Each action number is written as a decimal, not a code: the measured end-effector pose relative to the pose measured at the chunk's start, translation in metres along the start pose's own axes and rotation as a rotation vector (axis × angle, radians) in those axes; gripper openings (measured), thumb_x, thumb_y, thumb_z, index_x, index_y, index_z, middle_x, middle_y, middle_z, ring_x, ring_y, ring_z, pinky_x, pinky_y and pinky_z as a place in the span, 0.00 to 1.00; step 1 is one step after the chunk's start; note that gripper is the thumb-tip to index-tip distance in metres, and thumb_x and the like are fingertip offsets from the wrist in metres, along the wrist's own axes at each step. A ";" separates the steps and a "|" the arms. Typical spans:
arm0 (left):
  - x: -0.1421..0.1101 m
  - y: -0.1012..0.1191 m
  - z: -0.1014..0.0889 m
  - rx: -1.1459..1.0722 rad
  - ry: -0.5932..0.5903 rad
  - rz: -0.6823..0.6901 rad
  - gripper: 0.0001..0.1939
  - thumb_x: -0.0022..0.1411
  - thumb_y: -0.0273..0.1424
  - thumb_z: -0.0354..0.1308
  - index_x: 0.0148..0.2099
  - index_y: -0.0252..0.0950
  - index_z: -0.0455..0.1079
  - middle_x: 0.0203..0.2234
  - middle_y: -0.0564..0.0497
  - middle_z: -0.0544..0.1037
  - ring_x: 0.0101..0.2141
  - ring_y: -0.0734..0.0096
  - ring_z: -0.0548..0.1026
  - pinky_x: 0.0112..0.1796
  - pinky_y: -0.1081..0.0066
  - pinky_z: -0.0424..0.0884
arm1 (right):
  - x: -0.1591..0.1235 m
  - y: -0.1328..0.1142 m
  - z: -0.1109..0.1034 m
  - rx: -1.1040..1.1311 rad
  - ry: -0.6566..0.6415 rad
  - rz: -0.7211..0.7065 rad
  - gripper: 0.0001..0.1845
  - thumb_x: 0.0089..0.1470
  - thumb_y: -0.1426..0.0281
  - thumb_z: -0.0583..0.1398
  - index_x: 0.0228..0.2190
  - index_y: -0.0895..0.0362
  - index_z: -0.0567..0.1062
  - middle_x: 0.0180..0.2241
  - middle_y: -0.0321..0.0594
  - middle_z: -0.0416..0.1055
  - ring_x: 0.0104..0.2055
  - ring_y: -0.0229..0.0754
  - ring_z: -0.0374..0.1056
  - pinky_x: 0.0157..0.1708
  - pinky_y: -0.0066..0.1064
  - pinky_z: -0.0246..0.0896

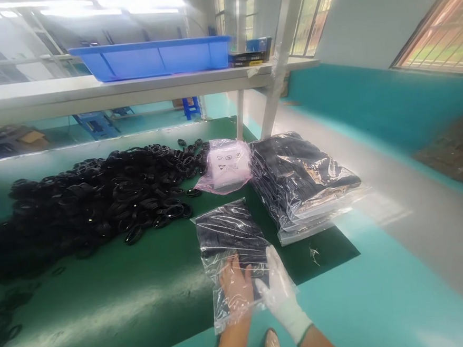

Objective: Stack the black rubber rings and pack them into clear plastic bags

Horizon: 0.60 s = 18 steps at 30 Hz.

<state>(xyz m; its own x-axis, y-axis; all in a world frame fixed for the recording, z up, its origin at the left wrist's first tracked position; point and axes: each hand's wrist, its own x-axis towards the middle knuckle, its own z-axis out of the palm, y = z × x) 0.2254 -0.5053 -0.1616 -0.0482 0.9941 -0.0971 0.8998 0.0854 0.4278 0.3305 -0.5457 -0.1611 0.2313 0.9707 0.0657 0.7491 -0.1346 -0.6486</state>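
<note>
A clear plastic bag (pixel 231 227) packed with black items lies near the front edge of the green table (pixel 144 285). My bare left hand (pixel 236 287) reaches inside the bag's mouth, under the clear film, with its fingers stretched toward the contents. On the bag's right side rests my right hand (pixel 280 291) in a white glove, thumb and fingers apart. To the left spreads a large heap of black ring-shaped items (pixel 137 188), possibly small coils. Several similar filled bags (pixel 307 176) are stacked at the right.
Behind the bag sits a pinkish plastic bag (pixel 231 165) holding white packs with printed symbols. A white shelf (pixel 162 86) crosses above the table, carrying a blue bin (pixel 156 60) and small boxes (pixel 249 58). A post (pixel 276 96) rises at the back right.
</note>
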 end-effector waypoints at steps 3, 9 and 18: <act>-0.002 0.000 0.003 0.016 -0.012 -0.008 0.24 0.59 0.36 0.45 0.56 0.30 0.59 0.55 0.37 0.59 0.54 0.50 0.56 0.52 0.55 0.52 | 0.000 0.004 -0.001 -0.023 -0.015 -0.018 0.39 0.49 0.75 0.50 0.59 0.54 0.38 0.62 0.43 0.34 0.62 0.45 0.37 0.57 0.41 0.44; -0.003 0.002 0.006 0.003 0.020 -0.033 0.23 0.60 0.38 0.44 0.55 0.34 0.62 0.55 0.41 0.60 0.54 0.53 0.58 0.53 0.57 0.53 | 0.004 0.003 -0.006 -0.143 -0.020 -0.058 0.40 0.49 0.74 0.49 0.59 0.57 0.34 0.62 0.44 0.35 0.62 0.45 0.37 0.58 0.39 0.42; 0.000 -0.003 -0.003 0.029 0.004 0.016 0.22 0.59 0.33 0.44 0.56 0.37 0.60 0.55 0.41 0.60 0.53 0.48 0.59 0.51 0.50 0.55 | 0.006 0.001 -0.004 -0.129 -0.064 -0.022 0.39 0.49 0.73 0.49 0.59 0.58 0.37 0.62 0.42 0.31 0.62 0.45 0.37 0.57 0.37 0.44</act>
<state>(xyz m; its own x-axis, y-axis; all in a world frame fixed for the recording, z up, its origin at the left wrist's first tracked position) 0.2212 -0.5056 -0.1605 -0.0351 0.9956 -0.0871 0.9125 0.0675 0.4034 0.3351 -0.5413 -0.1579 0.1768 0.9839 0.0276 0.8279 -0.1335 -0.5448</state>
